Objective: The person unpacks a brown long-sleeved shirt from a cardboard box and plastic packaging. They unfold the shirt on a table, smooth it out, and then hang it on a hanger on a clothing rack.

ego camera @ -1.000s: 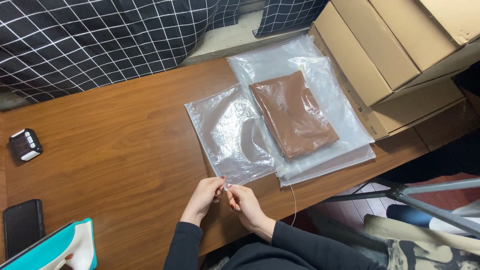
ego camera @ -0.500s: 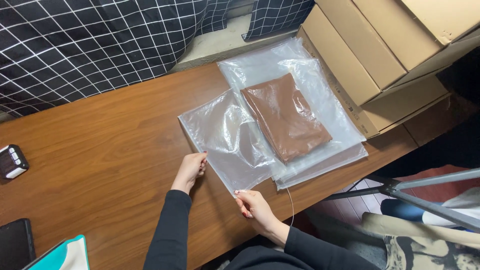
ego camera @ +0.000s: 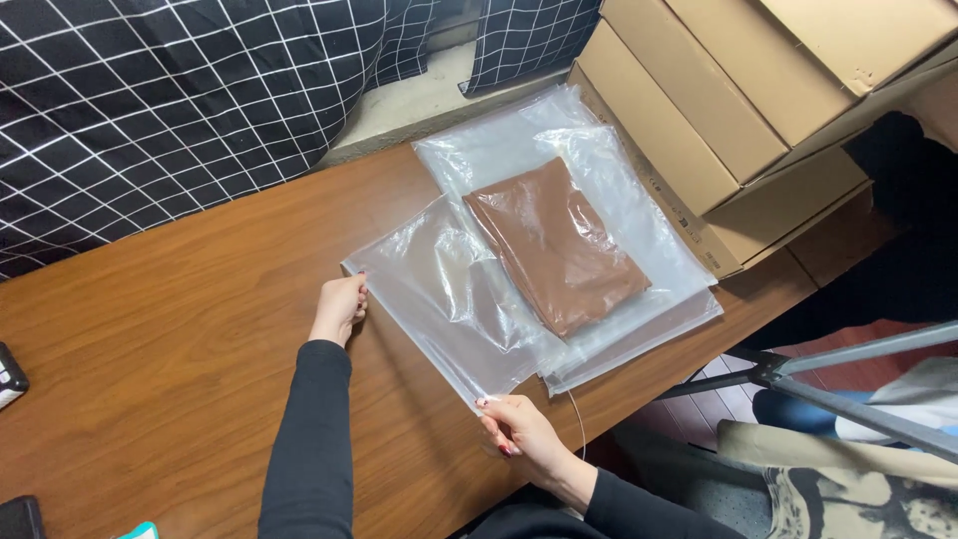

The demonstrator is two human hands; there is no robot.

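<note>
Now both hands grip one edge of the empty clear plastic bag (ego camera: 449, 294) lying flat on the wooden desk (ego camera: 200, 329): left hand (ego camera: 339, 307) pinching its far corner, right hand (ego camera: 519, 431) its near corner. Being slick, the film could slip free or drag the neighbouring bagged brown garment (ego camera: 554, 245) askew.

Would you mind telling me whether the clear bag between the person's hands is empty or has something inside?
Empty, as far as shows: the clear bag lies flat, the wood visible through it. The left hand and right hand hold its corners.
</note>
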